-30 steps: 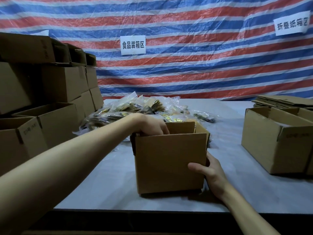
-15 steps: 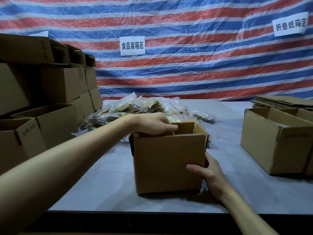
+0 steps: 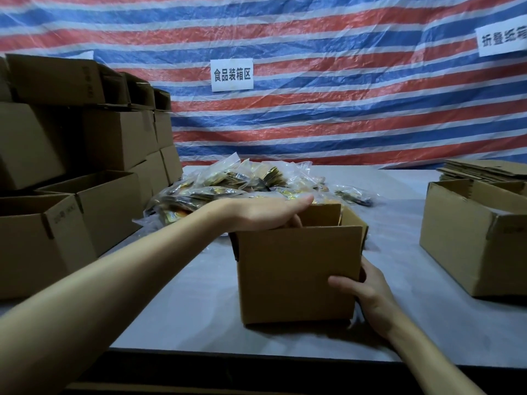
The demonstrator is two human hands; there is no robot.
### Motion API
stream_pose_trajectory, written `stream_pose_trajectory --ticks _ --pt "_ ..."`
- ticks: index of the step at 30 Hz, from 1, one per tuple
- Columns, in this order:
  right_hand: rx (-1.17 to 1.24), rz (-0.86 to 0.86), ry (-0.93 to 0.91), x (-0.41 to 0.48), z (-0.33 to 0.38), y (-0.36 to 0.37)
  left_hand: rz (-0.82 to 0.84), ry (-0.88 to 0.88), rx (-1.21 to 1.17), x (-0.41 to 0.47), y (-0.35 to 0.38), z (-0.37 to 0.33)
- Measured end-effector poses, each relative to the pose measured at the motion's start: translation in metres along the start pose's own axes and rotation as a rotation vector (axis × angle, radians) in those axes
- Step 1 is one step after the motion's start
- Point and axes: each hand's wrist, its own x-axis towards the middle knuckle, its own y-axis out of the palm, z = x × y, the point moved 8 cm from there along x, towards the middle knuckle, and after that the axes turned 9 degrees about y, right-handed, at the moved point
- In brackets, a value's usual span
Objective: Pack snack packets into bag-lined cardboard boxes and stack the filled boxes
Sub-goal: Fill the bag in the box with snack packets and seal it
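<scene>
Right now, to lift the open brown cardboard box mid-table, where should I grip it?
Take the open brown cardboard box low on both side walls, one hand from each side: its top flaps stand open and loose. The right hand grips the near right corner; the left hand lies over the opening.

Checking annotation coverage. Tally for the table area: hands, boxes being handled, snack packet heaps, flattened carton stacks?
hands: 2 (left hand at the box's open top, right hand gripping its near right corner)
cardboard box being handled: 1
snack packet heap: 1
flattened carton stack: 1
Total: 5
</scene>
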Motion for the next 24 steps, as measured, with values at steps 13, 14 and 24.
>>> stream_pose_trajectory --ticks 13,14,24 --pt "0.06 -0.017 0.018 -0.001 0.003 0.003 -1.053 -0.201 0.103 -0.102 -0.068 0.182" --pt "0.063 -0.021 0.018 -0.001 0.003 0.003 -0.967 -0.321 0.208 -0.105 -0.057 0.205" --pt "0.048 -0.034 0.022 0.0 0.0 0.0 -0.789 -0.541 0.632 -0.108 -0.02 0.249"
